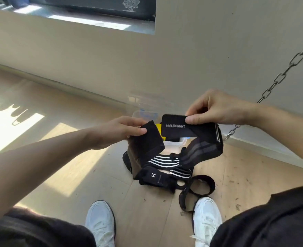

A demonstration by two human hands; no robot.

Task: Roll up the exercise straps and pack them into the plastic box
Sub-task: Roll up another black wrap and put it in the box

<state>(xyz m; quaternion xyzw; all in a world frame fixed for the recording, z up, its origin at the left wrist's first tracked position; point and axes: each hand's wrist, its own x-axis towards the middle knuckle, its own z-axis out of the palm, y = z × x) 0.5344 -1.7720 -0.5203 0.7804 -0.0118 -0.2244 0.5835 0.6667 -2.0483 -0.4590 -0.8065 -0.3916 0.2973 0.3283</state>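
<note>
Pale wood-plank floor [66,175] carries everything. A tangle of black exercise straps [165,162], some white-striped, lies between the person's white shoes [100,223] and the clear plastic box [174,143]. The box sits at the floor's far edge against the wall, with something yellow [158,128] in it.

Above box and heap, one black strap [175,127] is held up. The right hand [216,107] pinches its labelled end between thumb and curled fingers. The left hand [116,131] pinches another black end the same way, thumb on top. Whether both ends belong to one strap I cannot tell; the slack droops to the heap.

The held length runs left to right across the body. Rolling would probably start at the labelled end and turn toward the left hand, with the box just beyond both hands.
</note>
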